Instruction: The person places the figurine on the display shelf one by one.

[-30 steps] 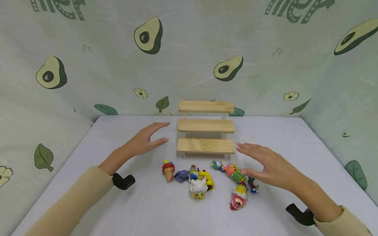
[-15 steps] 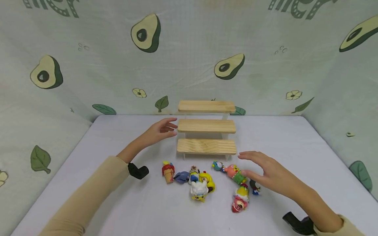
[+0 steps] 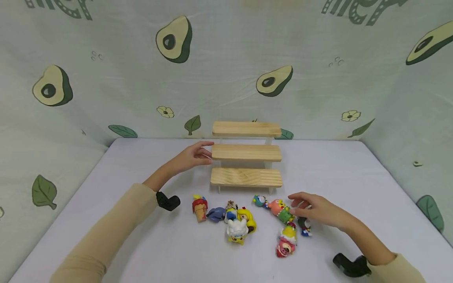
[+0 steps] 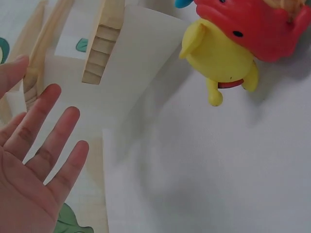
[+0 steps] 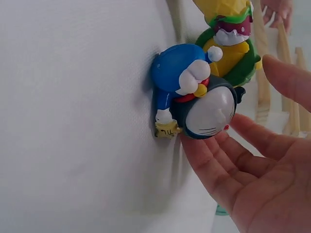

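In the head view my left hand (image 3: 192, 158) is at the left end of the middle wooden tier (image 3: 246, 152) of a three-step stand; the left wrist view shows thumb and fingers spread around that edge, contact unclear. My right hand (image 3: 320, 210) is beside the right-hand figurines, its fingers bent loosely near a green-and-pink figure (image 3: 284, 214) and a dark-and-blue one (image 3: 304, 226). In the right wrist view the fingers reach beside the blue-and-dark figure (image 5: 211, 112), the thumb standing apart; whether they touch it I cannot tell.
Left of centre lie an ice-cream-cone figure (image 3: 199, 208), a blue-grey one (image 3: 216, 214) and a cluster with a white figure (image 3: 237, 228). A pink-and-red figure (image 3: 285, 247) lies nearer the front. Patterned cloth (image 3: 226, 78) hangs behind the white table (image 3: 170, 247).
My left hand has moved right and up to the stand's middle tier. My right hand has come down a little toward the figurines, its fingers bending more.
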Available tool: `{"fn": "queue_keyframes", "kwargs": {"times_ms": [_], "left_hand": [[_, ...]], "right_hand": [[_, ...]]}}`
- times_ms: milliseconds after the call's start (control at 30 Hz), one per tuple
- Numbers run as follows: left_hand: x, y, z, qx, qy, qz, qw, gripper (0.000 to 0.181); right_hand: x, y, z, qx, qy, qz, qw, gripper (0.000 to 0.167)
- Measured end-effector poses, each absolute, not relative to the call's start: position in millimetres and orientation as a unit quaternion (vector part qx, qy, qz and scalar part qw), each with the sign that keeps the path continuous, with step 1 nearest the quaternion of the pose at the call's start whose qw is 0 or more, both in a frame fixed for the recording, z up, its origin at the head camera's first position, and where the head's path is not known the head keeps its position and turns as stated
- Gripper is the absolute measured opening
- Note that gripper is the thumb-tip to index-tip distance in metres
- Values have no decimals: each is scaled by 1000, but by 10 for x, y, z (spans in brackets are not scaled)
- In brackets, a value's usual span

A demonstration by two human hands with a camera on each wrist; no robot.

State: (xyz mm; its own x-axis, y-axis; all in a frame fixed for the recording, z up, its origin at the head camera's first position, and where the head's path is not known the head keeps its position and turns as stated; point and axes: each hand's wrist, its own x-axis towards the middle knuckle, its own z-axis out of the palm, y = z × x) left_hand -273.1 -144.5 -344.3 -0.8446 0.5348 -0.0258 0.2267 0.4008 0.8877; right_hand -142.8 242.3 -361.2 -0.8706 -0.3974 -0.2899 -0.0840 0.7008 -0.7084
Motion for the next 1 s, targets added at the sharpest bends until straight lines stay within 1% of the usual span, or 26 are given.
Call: {"fn": "queue_keyframes", "kwargs": {"times_ms": [167,333,667,800,1000], "left_hand": [[-2783,-1433,-3443,211,826,499,155,57],[-2844,-1418,-3443,199,824,506,157,54],[-2898,-1422,-3431,194,813,514,192,54],[-2920,-1423,-3418,195,818,503,200,55],[-2911,-1390,-3363,203,831,479,195,56]], "right_hand": [[-1490,2427,-3628,-98,875,-385,276,56],[-1533,2428,-3610,-84,867,-386,306,55],[-1595,2363,-3634,-88,869,-367,322,56],[-1612,2353,-3651,-90,863,-373,329,52],[-1628,2368,-3673,-89,863,-373,328,44]]}}
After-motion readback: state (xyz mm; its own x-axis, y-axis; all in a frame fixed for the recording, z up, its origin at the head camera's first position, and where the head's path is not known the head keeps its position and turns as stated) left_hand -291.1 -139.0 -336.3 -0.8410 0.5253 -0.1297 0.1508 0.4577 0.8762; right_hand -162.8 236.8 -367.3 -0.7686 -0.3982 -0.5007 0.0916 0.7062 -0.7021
